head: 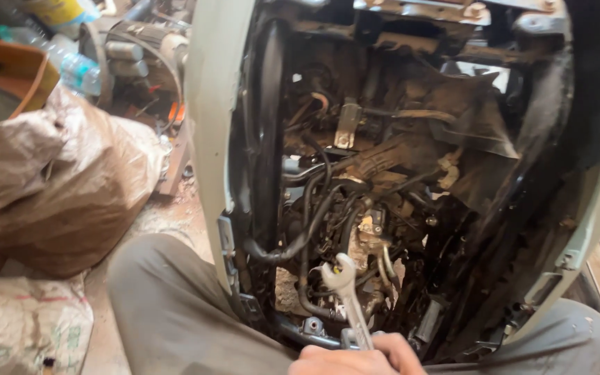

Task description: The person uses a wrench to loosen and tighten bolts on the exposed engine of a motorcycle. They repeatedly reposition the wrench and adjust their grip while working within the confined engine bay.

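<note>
Hand (pixel 355 360) on the spanner (pixel 345 295) cut off by bottom edge.

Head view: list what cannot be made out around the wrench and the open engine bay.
- Hand holding the wrench: cut off by the bottom edge; which hand it is cannot be told, and the other hand is out of view.
- Wrench handle end: hidden inside the fist.
- Fastener for the wrench jaw: not clear among dirty hoses.
- Right side of the engine bay: lost in shadow.
- Clutter at top left: blurred.
</note>
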